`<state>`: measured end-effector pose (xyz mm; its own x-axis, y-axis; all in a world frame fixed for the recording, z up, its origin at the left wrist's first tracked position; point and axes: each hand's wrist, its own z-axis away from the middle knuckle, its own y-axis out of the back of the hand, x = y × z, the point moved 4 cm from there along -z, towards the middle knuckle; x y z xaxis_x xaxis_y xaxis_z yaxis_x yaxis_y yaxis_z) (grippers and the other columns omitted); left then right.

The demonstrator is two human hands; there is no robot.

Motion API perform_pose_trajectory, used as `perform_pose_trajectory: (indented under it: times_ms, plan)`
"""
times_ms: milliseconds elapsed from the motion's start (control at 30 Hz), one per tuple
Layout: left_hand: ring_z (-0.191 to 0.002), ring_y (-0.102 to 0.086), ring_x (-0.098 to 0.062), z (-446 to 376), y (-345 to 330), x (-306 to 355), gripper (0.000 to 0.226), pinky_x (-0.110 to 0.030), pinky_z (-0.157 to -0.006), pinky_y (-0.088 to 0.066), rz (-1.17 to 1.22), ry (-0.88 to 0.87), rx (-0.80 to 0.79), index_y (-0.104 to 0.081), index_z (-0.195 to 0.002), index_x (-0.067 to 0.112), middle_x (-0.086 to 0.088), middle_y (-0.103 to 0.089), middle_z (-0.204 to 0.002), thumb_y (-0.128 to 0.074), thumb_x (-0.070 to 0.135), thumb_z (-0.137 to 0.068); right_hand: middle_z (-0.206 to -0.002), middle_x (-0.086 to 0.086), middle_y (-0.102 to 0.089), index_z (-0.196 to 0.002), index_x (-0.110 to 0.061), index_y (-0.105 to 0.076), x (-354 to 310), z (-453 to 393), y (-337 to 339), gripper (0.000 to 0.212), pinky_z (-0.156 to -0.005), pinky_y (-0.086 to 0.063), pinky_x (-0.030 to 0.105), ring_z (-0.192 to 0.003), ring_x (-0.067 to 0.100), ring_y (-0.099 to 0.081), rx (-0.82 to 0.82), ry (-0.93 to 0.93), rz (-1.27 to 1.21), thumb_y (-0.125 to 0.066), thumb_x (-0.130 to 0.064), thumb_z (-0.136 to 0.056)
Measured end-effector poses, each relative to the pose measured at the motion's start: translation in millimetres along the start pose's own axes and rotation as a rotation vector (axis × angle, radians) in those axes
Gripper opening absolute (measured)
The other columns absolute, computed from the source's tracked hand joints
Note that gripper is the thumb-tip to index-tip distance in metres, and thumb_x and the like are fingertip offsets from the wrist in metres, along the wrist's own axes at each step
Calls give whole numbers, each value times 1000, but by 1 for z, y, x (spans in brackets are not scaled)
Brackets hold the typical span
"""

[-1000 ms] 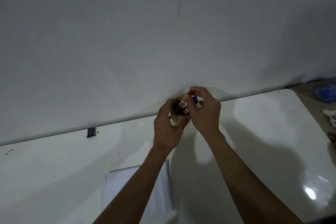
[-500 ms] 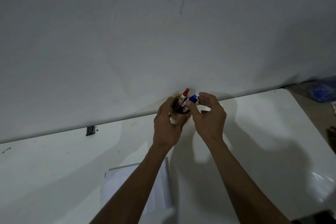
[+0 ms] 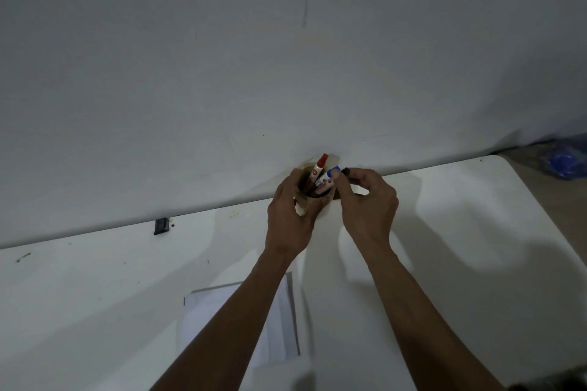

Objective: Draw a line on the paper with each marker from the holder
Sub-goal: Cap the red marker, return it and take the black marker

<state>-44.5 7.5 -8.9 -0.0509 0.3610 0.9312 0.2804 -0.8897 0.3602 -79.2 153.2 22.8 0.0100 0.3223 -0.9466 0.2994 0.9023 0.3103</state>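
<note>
While the white table carried everything, the paper lay well behind the fingers, under the left forearm and toward the person. The holder, a tan cylinder, stood at the table's far edge by the wall, wrapped by the left hand, whose fingers curled around its side. The right hand reached in from the right, wrist raised, thumb and forefinger closed on a dark-capped marker, just beside the blue marker. The red marker stood upright beyond those fingers, untouched. In my judgement the pick would go best with the holder kept steady and the chosen marker drawn straight up along its axis, clear of its neighbours. Whether the grip was firm could not be determined.
</note>
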Motion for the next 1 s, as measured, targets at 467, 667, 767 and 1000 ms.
perform_pose_trajectory:
  times_ms: [467, 667, 767, 1000]
  plan:
    - [-138, -46, -16, 20, 23, 1, 73, -30, -98, -50, -98, 166, 19, -36, -151, 19, -3, -47, -152, -71, 31, -89, -86, -12, -69, -102, -20, -61, -44, 13, 42, 9, -66, -56, 29, -70, 20, -73, -105, 28, -329, -66, -25, -97]
    - [-106, -61, 8, 66, 75, 34, 38, -2, -72, -47, -44, 159, 125, -62, -130, 26, 9, -70, -114, -65, 35, -92, -80, -6, -73, -92, -27, -67, -19, 74, 23, 21, -67, -58, 31, -67, 14, -68, -409, -52, -126, -84, -25, -81]
    - [-101, -65, 4, 91, 97, 47, 28, -6, -73, -50, -65, 130, 47, -69, -120, 27, 13, -74, -101, -66, 33, -92, -80, -6, -75, -95, -23, -71, -21, 109, 16, 24, -63, -51, 17, -65, 9, -68, -546, -44, -30, -87, -22, -77]
    - [-80, -71, -2, 150, 150, 33, 5, -11, -69, -51, 13, 217, 30, -77, -88, 21, 15, -77, -81, -72, 19, -89, -80, -16, -74, -85, -24, -74, -48, 176, 1, 17, -61, -52, 17, -69, 9, -70, -697, 49, 29, -87, -18, -76]
